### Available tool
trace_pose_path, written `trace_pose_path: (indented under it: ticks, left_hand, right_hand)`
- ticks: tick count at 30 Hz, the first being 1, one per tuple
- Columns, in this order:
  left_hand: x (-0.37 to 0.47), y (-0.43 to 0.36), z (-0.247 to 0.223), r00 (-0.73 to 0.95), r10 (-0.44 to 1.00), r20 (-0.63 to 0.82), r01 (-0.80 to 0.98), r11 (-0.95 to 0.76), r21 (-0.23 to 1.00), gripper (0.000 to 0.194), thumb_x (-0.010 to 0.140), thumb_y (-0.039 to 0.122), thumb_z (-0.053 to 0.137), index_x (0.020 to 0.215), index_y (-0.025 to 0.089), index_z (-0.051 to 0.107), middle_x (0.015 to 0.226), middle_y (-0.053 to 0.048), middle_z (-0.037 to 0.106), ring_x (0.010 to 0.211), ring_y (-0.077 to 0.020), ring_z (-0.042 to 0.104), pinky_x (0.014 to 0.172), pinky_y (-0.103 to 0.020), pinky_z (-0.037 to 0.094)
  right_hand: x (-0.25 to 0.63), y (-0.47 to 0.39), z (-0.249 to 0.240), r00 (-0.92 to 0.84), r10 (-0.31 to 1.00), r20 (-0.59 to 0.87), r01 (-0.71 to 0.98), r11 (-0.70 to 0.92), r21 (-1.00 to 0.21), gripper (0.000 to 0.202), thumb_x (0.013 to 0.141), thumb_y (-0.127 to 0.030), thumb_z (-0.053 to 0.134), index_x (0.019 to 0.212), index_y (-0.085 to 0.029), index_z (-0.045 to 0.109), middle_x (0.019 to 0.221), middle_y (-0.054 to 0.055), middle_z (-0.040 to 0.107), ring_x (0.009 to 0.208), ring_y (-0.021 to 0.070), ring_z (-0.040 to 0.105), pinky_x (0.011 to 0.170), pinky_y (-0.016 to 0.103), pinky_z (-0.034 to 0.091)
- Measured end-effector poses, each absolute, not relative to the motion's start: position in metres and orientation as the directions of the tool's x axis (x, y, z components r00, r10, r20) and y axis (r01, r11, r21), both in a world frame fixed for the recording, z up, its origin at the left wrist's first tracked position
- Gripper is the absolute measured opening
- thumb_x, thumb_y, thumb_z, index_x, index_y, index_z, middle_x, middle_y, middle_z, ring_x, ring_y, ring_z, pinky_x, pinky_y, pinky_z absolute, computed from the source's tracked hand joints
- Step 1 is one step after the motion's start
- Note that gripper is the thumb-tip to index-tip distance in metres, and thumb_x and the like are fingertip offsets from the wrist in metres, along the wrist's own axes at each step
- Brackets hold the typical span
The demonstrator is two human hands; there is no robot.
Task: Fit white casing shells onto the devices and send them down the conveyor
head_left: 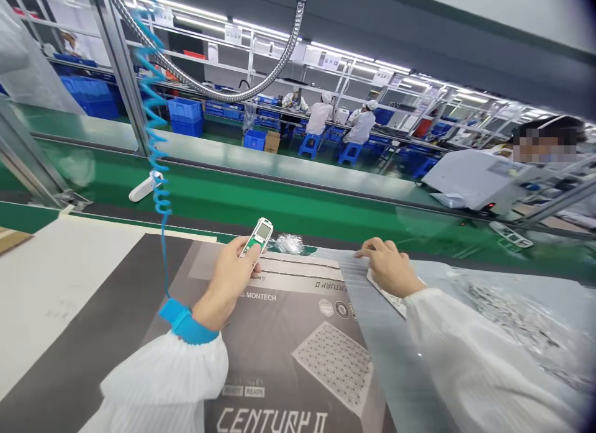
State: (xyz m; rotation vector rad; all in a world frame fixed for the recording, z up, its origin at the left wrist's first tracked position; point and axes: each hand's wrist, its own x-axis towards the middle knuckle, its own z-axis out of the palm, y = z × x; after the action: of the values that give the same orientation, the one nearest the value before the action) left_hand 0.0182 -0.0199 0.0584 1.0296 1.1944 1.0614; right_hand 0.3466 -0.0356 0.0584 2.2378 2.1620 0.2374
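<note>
My left hand [233, 265] is closed around a small white handheld device [263, 230]. A little grey screen shows at its top and a green circuit board below it, under my thumb. A blue wrist strap [182, 322] with a coiled cord is on my left wrist. Over the grey plastic sheet at the right, my right hand [391, 268] has its fingers bent and the tips drawn together. Whatever may be between them is too small to make out. A flat white piece [386, 293] lies partly hidden beneath that hand.
A printed cardboard sheet [279, 346] covers the bench before me. Crumpled clear plastic [289, 243] lies at its far edge, and a bag of small parts [516, 315] at right. Beyond runs a green belt [223, 200] carrying a white device [146, 187] and a white frame [511, 235]. Coworkers sit farther back.
</note>
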Motion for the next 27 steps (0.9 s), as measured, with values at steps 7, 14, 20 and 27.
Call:
trace_pose_path:
  ticks: [7, 14, 20, 27]
  left_hand:
    - [0.021, -0.024, 0.057, 0.212, 0.961, -0.176, -0.223, 0.223, 0.949, 0.028, 0.082, 0.03, 0.067, 0.103, 0.013, 0.061, 0.1, -0.009, 0.069, 0.057, -0.0063, 0.053, 0.054, -0.02, 0.044]
    - [0.023, -0.024, 0.065, 0.133, 0.976, -0.174, -0.169, 0.195, 0.966, 0.035, 0.096, 0.042, 0.044, 0.111, 0.017, 0.062, 0.093, -0.006, 0.07, 0.054, -0.0075, 0.054, 0.052, -0.021, 0.045]
    - [0.026, -0.021, 0.051, 0.123, 0.992, 0.014, -0.037, -0.009, 0.999, 0.035, 0.093, 0.041, 0.052, 0.119, 0.019, 0.061, 0.095, -0.004, 0.069, 0.071, -0.0119, 0.061, 0.068, -0.024, 0.049]
    - [0.025, -0.025, 0.034, 0.314, 0.905, 0.286, 0.391, -0.398, 0.83, 0.027, 0.089, 0.026, 0.06, 0.115, 0.023, 0.063, 0.12, -0.006, 0.066, 0.111, -0.0236, 0.058, 0.1, -0.041, 0.042]
  right_hand:
    - [0.368, -0.043, 0.076, -0.007, 0.996, -0.083, 0.974, 0.026, 0.227, 0.028, 0.082, -0.012, 0.057, 0.099, -0.028, 0.073, 0.114, 0.009, 0.061, 0.106, 0.0276, 0.052, 0.074, 0.038, 0.041]
    - [0.363, -0.047, 0.105, 0.075, 0.996, -0.036, 0.997, -0.075, 0.014, 0.025, 0.094, -0.035, 0.04, 0.095, -0.023, 0.063, 0.091, 0.007, 0.07, 0.085, 0.025, 0.061, 0.071, 0.037, 0.045]
    - [0.294, -0.041, 0.118, 0.103, 0.983, -0.15, 0.639, -0.181, -0.747, 0.028, 0.087, -0.041, 0.058, 0.107, -0.021, 0.056, 0.089, 0.006, 0.068, 0.069, 0.0167, 0.061, 0.067, 0.033, 0.052]
    - [0.214, -0.037, 0.038, -0.183, 0.973, -0.141, -0.09, -0.159, -0.983, 0.041, 0.067, -0.042, 0.082, 0.098, -0.021, 0.066, 0.093, 0.003, 0.067, 0.082, 0.0167, 0.063, 0.09, 0.038, 0.051]
